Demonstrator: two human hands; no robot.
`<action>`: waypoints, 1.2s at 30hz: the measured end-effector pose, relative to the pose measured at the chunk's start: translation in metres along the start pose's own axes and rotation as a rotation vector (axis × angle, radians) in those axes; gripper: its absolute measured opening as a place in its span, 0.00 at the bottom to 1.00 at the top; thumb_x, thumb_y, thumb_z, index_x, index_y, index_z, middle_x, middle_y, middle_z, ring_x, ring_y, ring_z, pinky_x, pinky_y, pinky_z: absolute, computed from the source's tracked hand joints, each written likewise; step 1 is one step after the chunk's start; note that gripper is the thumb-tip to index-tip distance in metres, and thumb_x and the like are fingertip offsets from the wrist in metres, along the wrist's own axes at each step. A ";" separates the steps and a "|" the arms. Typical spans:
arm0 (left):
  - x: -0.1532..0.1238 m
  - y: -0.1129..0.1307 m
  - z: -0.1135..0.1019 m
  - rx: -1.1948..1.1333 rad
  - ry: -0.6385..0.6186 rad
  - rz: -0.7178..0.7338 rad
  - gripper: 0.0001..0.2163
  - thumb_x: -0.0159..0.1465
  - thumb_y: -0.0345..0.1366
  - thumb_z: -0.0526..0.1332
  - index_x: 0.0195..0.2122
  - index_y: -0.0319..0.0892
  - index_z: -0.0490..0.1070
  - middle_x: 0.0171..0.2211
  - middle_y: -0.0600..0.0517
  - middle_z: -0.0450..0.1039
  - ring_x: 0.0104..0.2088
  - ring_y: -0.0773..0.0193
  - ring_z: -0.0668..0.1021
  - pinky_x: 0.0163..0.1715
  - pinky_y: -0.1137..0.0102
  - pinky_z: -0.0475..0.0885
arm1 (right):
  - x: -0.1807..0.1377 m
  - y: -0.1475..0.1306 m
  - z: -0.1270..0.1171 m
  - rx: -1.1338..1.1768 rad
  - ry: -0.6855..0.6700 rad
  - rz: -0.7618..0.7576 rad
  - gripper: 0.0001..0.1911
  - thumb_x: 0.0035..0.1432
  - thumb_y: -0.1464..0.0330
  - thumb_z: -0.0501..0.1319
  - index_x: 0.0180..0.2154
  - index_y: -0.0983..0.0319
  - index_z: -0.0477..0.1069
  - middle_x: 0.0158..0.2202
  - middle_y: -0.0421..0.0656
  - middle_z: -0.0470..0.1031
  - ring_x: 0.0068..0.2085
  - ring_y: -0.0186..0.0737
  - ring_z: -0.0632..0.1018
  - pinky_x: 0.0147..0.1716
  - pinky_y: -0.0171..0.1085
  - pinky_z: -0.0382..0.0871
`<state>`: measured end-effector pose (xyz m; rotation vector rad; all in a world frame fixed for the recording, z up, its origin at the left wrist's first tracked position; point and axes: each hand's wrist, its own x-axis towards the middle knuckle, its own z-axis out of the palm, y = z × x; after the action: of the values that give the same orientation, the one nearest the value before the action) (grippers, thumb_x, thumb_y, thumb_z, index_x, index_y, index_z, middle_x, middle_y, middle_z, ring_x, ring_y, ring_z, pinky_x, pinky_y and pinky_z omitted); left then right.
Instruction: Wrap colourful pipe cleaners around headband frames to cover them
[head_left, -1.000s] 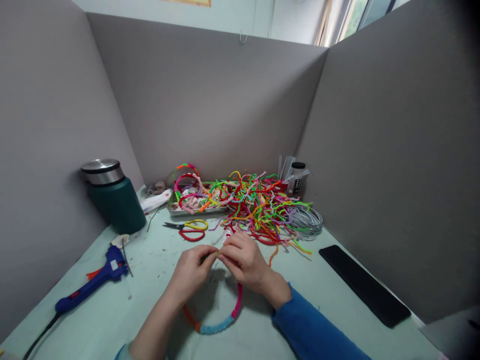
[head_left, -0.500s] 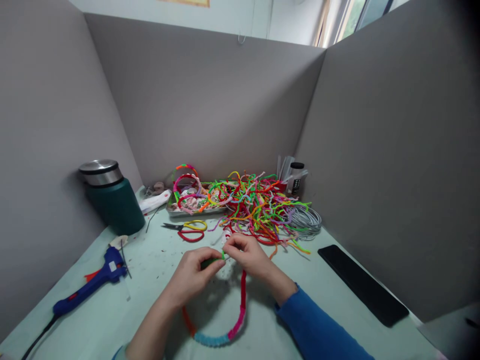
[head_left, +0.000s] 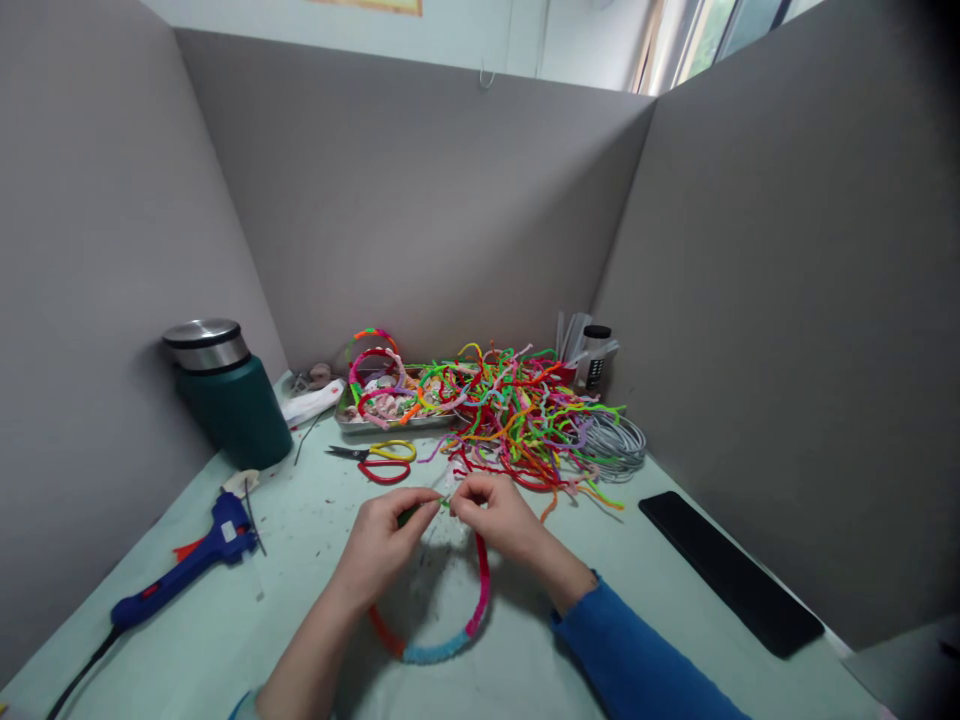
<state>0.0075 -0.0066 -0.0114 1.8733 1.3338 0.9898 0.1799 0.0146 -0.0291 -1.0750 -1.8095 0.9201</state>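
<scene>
A hoop wrapped in fuzzy pipe cleaner (head_left: 435, 653) hangs below my hands, with orange, light blue, pink and red sections. My left hand (head_left: 390, 532) pinches the hoop near its upper end, where a green wrap shows between thumb and fingers. Close beside it, my right hand (head_left: 496, 512) is closed in a pinch on the green pipe cleaner (head_left: 445, 501), of which only a short bit shows. The hoop's red end passes up behind my right hand. Its exact end is hidden by my fingers.
Behind my hands lie a pile of colourful pipe cleaners (head_left: 517, 410), a metal tray (head_left: 397, 427) and scissors (head_left: 386, 460). A coil of grey wire (head_left: 619, 448) and black slab (head_left: 731, 570) are right. On the left are a blue glue gun (head_left: 195, 560) and green flask (head_left: 236, 405).
The hoop's lower part has swung up and slightly right. My hands have drawn a little closer together, and the green pipe cleaner between them now lies lower and flatter.
</scene>
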 end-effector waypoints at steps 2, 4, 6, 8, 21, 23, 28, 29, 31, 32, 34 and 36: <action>0.000 -0.002 0.001 0.010 0.009 -0.017 0.11 0.59 0.41 0.56 0.35 0.42 0.76 0.35 0.51 0.78 0.37 0.61 0.76 0.38 0.71 0.68 | -0.003 -0.001 0.002 -0.188 0.061 -0.212 0.08 0.50 0.75 0.56 0.21 0.63 0.67 0.22 0.39 0.66 0.27 0.34 0.66 0.27 0.33 0.57; 0.000 -0.003 0.001 0.010 0.003 -0.012 0.11 0.59 0.40 0.56 0.34 0.42 0.76 0.34 0.51 0.78 0.36 0.61 0.76 0.38 0.72 0.67 | -0.006 -0.003 0.004 -0.359 0.074 -0.403 0.08 0.53 0.74 0.55 0.23 0.62 0.67 0.24 0.41 0.66 0.29 0.36 0.66 0.30 0.35 0.58; 0.000 -0.003 0.002 -0.003 -0.003 -0.007 0.11 0.59 0.40 0.55 0.34 0.42 0.75 0.33 0.52 0.78 0.36 0.62 0.76 0.37 0.72 0.67 | -0.008 -0.006 0.004 -0.461 0.066 -0.506 0.09 0.56 0.72 0.55 0.24 0.62 0.68 0.26 0.42 0.67 0.31 0.38 0.66 0.32 0.36 0.58; 0.000 -0.003 0.001 -0.018 0.000 -0.018 0.11 0.59 0.41 0.55 0.33 0.42 0.75 0.32 0.52 0.77 0.35 0.62 0.76 0.37 0.73 0.67 | -0.008 -0.008 0.003 -0.479 0.080 -0.520 0.08 0.57 0.72 0.55 0.26 0.62 0.68 0.27 0.43 0.67 0.32 0.38 0.67 0.33 0.37 0.58; 0.002 -0.007 -0.001 -0.117 0.026 -0.102 0.16 0.57 0.47 0.57 0.33 0.39 0.75 0.28 0.52 0.74 0.29 0.64 0.72 0.25 0.75 0.63 | -0.008 -0.007 -0.003 -0.331 0.070 -0.458 0.04 0.57 0.67 0.60 0.35 0.61 0.69 0.33 0.44 0.70 0.37 0.40 0.70 0.39 0.39 0.59; 0.002 -0.006 -0.002 -0.112 0.008 -0.101 0.15 0.57 0.46 0.57 0.33 0.39 0.75 0.28 0.52 0.74 0.28 0.65 0.71 0.25 0.75 0.63 | -0.008 -0.007 -0.002 -0.390 0.070 -0.471 0.03 0.58 0.68 0.59 0.35 0.61 0.68 0.34 0.44 0.70 0.38 0.41 0.69 0.40 0.40 0.59; 0.002 -0.004 -0.002 -0.108 -0.003 -0.103 0.14 0.57 0.45 0.57 0.32 0.40 0.75 0.26 0.53 0.74 0.27 0.65 0.71 0.26 0.75 0.63 | -0.009 -0.009 -0.002 -0.500 0.054 -0.488 0.03 0.60 0.72 0.54 0.34 0.62 0.66 0.34 0.45 0.69 0.38 0.41 0.67 0.42 0.41 0.57; 0.002 -0.004 -0.001 -0.107 -0.009 -0.105 0.14 0.57 0.44 0.57 0.31 0.40 0.76 0.27 0.53 0.74 0.27 0.65 0.71 0.26 0.74 0.63 | -0.009 -0.009 -0.002 -0.512 0.044 -0.493 0.03 0.59 0.72 0.54 0.34 0.62 0.66 0.34 0.45 0.68 0.38 0.41 0.67 0.41 0.41 0.57; 0.002 -0.005 0.000 -0.088 -0.039 -0.097 0.13 0.57 0.44 0.57 0.31 0.40 0.76 0.27 0.53 0.75 0.28 0.64 0.72 0.28 0.74 0.64 | -0.010 -0.010 -0.001 -0.526 0.021 -0.495 0.03 0.59 0.73 0.54 0.34 0.63 0.65 0.34 0.45 0.67 0.38 0.41 0.66 0.40 0.41 0.58; 0.002 -0.005 0.000 -0.072 -0.061 -0.090 0.13 0.57 0.43 0.57 0.32 0.40 0.76 0.28 0.52 0.75 0.29 0.64 0.72 0.29 0.74 0.64 | -0.010 -0.011 -0.001 -0.526 0.012 -0.491 0.02 0.59 0.73 0.54 0.34 0.63 0.65 0.34 0.45 0.67 0.37 0.41 0.66 0.39 0.40 0.58; 0.002 -0.005 0.001 -0.031 -0.110 -0.075 0.14 0.58 0.43 0.56 0.32 0.40 0.77 0.28 0.52 0.76 0.30 0.64 0.72 0.30 0.74 0.64 | -0.011 -0.012 -0.001 -0.508 0.002 -0.462 0.02 0.59 0.73 0.54 0.34 0.63 0.64 0.34 0.45 0.66 0.37 0.41 0.65 0.38 0.39 0.58; 0.001 -0.004 0.002 0.000 -0.144 -0.059 0.14 0.59 0.42 0.55 0.33 0.40 0.77 0.29 0.52 0.77 0.31 0.63 0.73 0.31 0.74 0.64 | -0.011 -0.012 -0.001 -0.459 -0.005 -0.407 0.02 0.58 0.73 0.54 0.33 0.63 0.64 0.33 0.44 0.66 0.36 0.39 0.65 0.37 0.37 0.58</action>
<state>0.0074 -0.0047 -0.0155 1.8572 1.2953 0.8097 0.1806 0.0000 -0.0210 -0.9126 -2.1958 0.2695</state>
